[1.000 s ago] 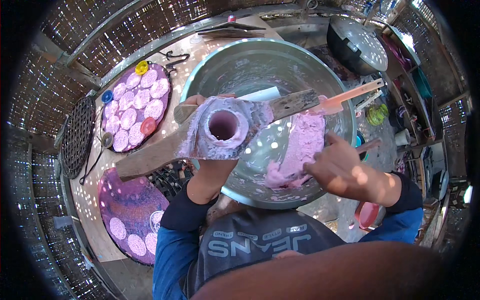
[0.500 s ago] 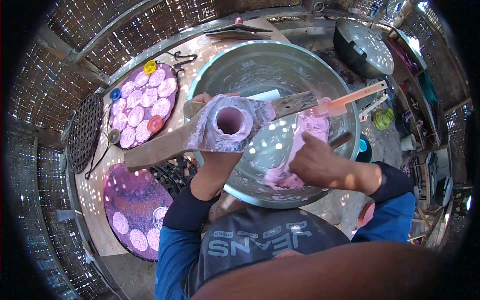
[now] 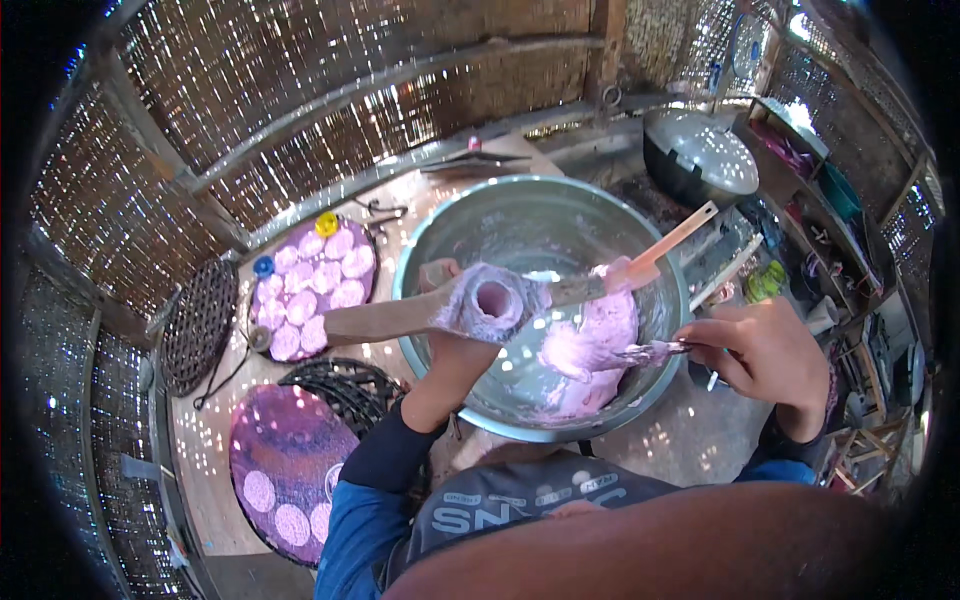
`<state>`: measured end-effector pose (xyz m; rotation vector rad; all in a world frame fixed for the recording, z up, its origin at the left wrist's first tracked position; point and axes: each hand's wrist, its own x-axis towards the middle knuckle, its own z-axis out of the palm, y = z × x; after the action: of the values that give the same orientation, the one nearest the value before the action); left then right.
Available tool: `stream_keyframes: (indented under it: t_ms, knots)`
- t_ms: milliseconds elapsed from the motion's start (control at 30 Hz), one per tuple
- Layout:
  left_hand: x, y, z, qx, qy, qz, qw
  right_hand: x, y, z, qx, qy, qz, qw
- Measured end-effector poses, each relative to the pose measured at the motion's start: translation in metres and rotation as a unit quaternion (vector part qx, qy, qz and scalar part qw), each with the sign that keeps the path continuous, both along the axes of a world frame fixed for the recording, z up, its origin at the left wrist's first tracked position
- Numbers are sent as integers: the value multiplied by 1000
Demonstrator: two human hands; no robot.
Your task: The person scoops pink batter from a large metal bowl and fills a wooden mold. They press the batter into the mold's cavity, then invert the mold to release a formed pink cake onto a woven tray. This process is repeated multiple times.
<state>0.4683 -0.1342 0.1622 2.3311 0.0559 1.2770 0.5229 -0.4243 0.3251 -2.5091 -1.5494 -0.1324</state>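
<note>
My left hand (image 3: 452,355) grips a wooden press (image 3: 385,322) from underneath; its middle has an open tube (image 3: 492,298) smeared with pink paste. The press is held over a large grey-green basin (image 3: 432,222). My right hand (image 3: 760,350) pinches the handle of a narrow utensil (image 3: 650,352) over the basin's right rim, its far end covered by a clump of pink paste (image 3: 570,355). A long mass of the paste (image 3: 610,390) lies in the basin's right half. An orange spatula (image 3: 672,238) slants up past the rim, its blade in the paste.
At left are two purple trays (image 3: 280,430) with pink discs, small coloured cups (image 3: 326,223) and dark woven mats (image 3: 195,320). A lidded pot (image 3: 700,155) sits at back right beside cluttered wooden shelves (image 3: 815,190). Woven walls (image 3: 370,60) surround the worktop (image 3: 195,420).
My right hand has closed on the utensil and moved rightward, lifting a clump of paste on it. The camera view has tilted up, so more wall shows and the basin appears lower.
</note>
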Motion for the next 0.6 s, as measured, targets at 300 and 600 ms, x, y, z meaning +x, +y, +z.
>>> stream_keyframes:
  t_ms: [300,600]
  knots:
    - [-18,-29,42,188,107,-13,976,-14,13,-16,59,-193,4,979]
    - [1,-43,29,172,98,15,980,-40,61,-70,-32,-190,-69,979]
